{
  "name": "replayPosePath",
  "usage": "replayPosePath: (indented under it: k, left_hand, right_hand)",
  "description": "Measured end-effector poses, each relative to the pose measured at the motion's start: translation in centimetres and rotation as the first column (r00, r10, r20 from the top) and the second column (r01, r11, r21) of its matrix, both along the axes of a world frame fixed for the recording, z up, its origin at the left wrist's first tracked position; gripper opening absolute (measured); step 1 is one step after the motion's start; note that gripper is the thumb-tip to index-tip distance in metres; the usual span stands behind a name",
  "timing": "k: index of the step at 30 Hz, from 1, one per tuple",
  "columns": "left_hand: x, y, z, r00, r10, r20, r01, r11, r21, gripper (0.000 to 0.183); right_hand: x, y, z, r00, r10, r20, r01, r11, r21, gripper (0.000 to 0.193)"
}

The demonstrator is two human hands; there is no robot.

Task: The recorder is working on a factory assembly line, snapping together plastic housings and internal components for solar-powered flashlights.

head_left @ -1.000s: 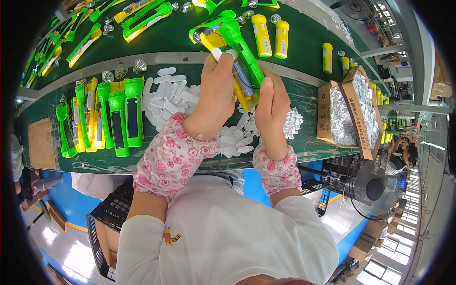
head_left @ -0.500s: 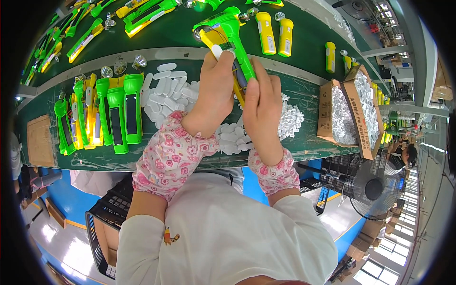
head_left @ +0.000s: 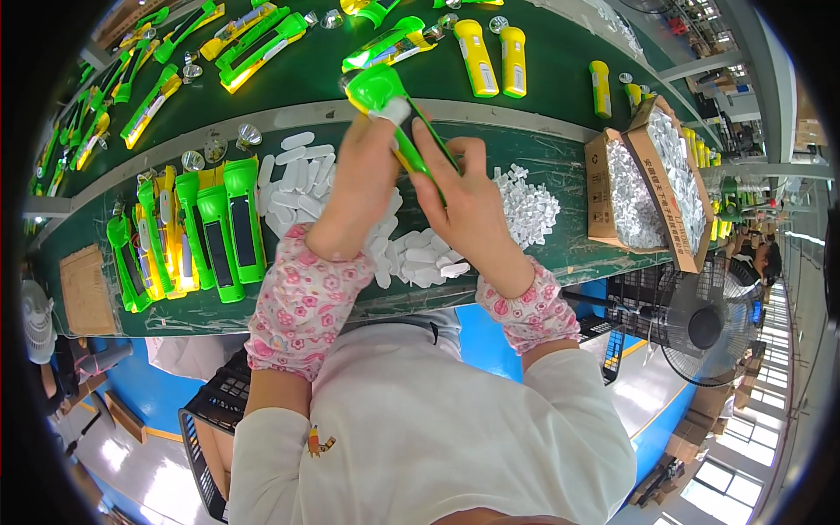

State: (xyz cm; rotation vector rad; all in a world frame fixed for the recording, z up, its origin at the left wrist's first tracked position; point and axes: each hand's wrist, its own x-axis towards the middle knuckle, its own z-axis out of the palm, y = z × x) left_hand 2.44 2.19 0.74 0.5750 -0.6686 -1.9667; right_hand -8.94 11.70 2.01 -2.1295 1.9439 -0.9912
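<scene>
Between my hands, above the bench, is a green flashlight (head_left: 374, 86) with a dark panel on its body, tilted with its head to the upper left. My right hand (head_left: 472, 206) is closed around the lower body, fingers along the dark panel. At its side near the head, my left hand (head_left: 363, 179) pinches a small white oval piece (head_left: 398, 111), blurred by motion, against the green shell. Beneath my hands spread a pile of white oval pieces (head_left: 293, 188) and, to the right, a heap of smaller white pieces (head_left: 525, 210).
Green and yellow flashlights (head_left: 223, 232) stand side by side at the left, near a cardboard piece (head_left: 86, 289). Open cartons of small parts (head_left: 602, 210) sit at the right. Beyond a pale rail, more flashlights (head_left: 477, 61) lie on green belting. A black fan (head_left: 700, 325) stands right.
The flashlight has moved down and left and turned, so its green shell and dark panel now face up instead of the open yellow side with wires. Both hands moved with it.
</scene>
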Motion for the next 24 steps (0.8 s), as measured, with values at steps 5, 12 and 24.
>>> replayPosePath:
  k: [5, 12, 24]
  left_hand:
    - [1.3, -0.8, 0.9, 0.992, -0.013, 0.127, 0.025, 0.995, -0.097, 0.029]
    - [3.3, 0.0, 0.0, 0.987, -0.148, -0.061, 0.123, 0.944, -0.306, 0.063]
    - [7.0, -2.3, -1.5, 0.976, -0.016, -0.215, 0.04, 0.993, 0.11, 0.041]
  right_hand:
    - [-0.2, 0.4, -1.0, 0.981, 0.131, -0.144, -0.14, 0.989, -0.054, 0.065]
    - [-1.0, 2.0, 0.2, 0.619, -0.043, 0.784, -0.398, 0.844, 0.36, 0.056]
    - [-13.9, -1.3, -5.1, 0.958, -0.214, -0.189, 0.263, 0.921, 0.288, 0.024]
